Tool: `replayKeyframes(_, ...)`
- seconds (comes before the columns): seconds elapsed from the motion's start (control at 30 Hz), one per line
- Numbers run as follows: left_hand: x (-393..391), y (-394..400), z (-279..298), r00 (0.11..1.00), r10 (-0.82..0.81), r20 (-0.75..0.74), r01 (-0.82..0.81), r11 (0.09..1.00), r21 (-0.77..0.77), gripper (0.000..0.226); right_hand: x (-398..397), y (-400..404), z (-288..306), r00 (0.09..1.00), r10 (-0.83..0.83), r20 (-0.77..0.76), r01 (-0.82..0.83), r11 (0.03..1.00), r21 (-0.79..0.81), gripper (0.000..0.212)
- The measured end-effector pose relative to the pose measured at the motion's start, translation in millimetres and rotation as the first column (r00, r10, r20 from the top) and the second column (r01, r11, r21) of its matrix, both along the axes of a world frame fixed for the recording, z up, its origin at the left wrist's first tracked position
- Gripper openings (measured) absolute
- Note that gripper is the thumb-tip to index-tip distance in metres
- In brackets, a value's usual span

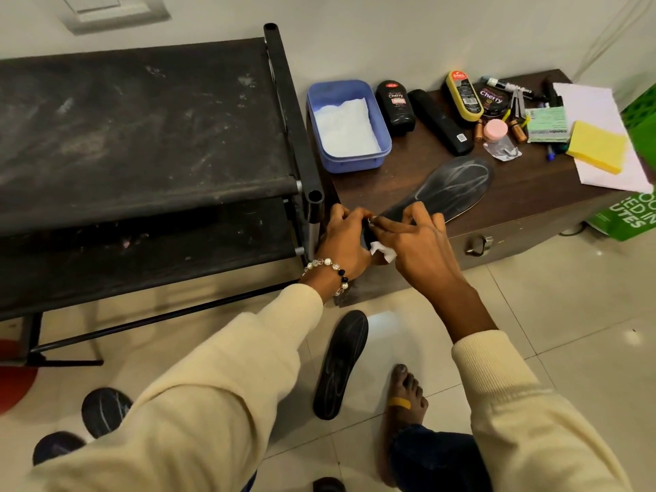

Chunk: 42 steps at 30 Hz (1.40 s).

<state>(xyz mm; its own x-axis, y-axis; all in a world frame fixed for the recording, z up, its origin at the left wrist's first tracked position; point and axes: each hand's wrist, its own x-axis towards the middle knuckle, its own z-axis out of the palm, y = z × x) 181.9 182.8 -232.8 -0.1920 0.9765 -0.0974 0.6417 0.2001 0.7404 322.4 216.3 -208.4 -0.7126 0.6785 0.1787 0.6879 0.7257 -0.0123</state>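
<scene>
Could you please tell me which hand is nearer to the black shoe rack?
Left. The left hand, gripping the heel end of the insole, sits right beside the front post of the shoe rack; the right hand, holding a tissue, lies beyond it, farther away.

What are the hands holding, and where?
The left hand grips the black insole at its heel end; the right hand pinches a white tissue against that same end.
</scene>
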Motion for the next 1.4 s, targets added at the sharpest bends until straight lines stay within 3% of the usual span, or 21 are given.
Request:
replayKeyframes(0.13, 0, 0, 0, 1.000, -0.006, 0.006, 0.006, 1.000, -0.011, 0.057, 11, 3, 7, 0.998, 0.059, -0.006, -0.059, 0.998, -0.007, 0.048)
replayKeyframes(0.27, 1, 0, 1, 1.000, 0.003, 0.012, -0.003, 1.000, -0.006, 0.062, 8, 1, 6, 0.997, -0.082, 0.004, 0.082, 0.996, -0.026, 0.046)
replayKeyframes(0.37, 1, 0, 0, 1.000, 0.005, -0.015, -0.005, 1.000, -0.013, 0.056, 1, -2, 9, 0.998, -0.068, 0.017, 0.070, 0.988, -0.140, 0.049)
replayKeyframes(0.47, 2, 0, 3, 1.000, 0.001, 0.002, -0.001, 0.999, -0.050, 0.066, 12, 4, 15, 0.997, -0.027, 0.073, 0.047, 0.954, -0.295, 0.046)
replayKeyframes(0.53, 2, 1, 5, 1.000, 0.004, 0.019, -0.003, 0.998, -0.067, 0.071, 22, 11, 15, 0.977, -0.187, -0.099, 0.131, 0.901, -0.414, 0.042)
replayKeyframes(0.57, 2, 2, 6, 1.000, 0.006, 0.024, -0.004, 0.997, -0.074, 0.072, 24, 14, 16, 0.906, -0.339, -0.254, 0.173, 0.844, -0.508, 0.039)
replayKeyframes(0.63, 2, 2, 6, 1.000, 0.009, 0.023, -0.007, 0.996, -0.091, 0.073, 24, 14, 23, 0.582, -0.644, -0.497, 0.110, 0.667, -0.737, 0.031)
replayKeyframes(0.7, 2, 2, 6, 1.000, 0.010, 0.012, -0.009, 0.995, -0.099, 0.073, 22, 13, 31, 0.208, -0.855, -0.474, -0.142, 0.453, -0.880, 0.031)
replayKeyframes(0.73, 2, 2, 6, 1.000, 0.010, 0.011, -0.009, 0.995, -0.099, 0.073, 22, 13, 33, 0.090, -0.906, -0.413, -0.282, 0.375, -0.883, 0.031)
replayKeyframes(0.77, 3, 3, 6, 1.000, 0.010, 0.011, -0.008, 0.995, -0.099, 0.073, 22, 12, 36, 0.024, -0.933, -0.358, -0.387, 0.321, -0.864, 0.030)
replayKeyframes(0.83, 3, 2, 6, 1.000, 0.002, 0.009, -0.001, 0.995, -0.100, 0.074, 24, 11, 43, -0.020, -0.958, -0.287, -0.503, 0.257, -0.825, 0.024)
replayKeyframes(0.93, 3, 2, 8, 1.000, -0.001, 0.010, 0.002, 0.995, -0.097, 0.073, 26, 11, 47, -0.001, -0.974, -0.225, -0.531, 0.191, -0.826, 0.021)
replayKeyframes(1.0, 3, 2, 9, 1.000, 0.005, 0.015, -0.003, 0.995, -0.098, 0.071, 25, 9, 45, 0.052, -0.970, -0.236, -0.448, 0.188, -0.874, 0.020)
replayKeyframes(1.2, 3, 3, 8, 1.000, 0.006, 0.001, -0.006, 0.993, -0.114, 0.072, 22, 8, 36, 0.413, -0.834, -0.365, -0.104, 0.355, -0.929, 0.017)
replayKeyframes(1.3, 3, 3, 8, 1.000, 0.004, -0.004, -0.004, 0.993, -0.117, 0.072, 29, 13, 28, 0.609, -0.728, -0.315, 0.168, 0.507, -0.846, 0.022)
replayKeyframes(1.4, 3, 3, 9, 1.000, -0.002, -0.013, 0.000, 0.992, -0.125, 0.071, 32, 13, 22, 0.771, -0.545, -0.330, 0.313, 0.775, -0.550, 0.023)
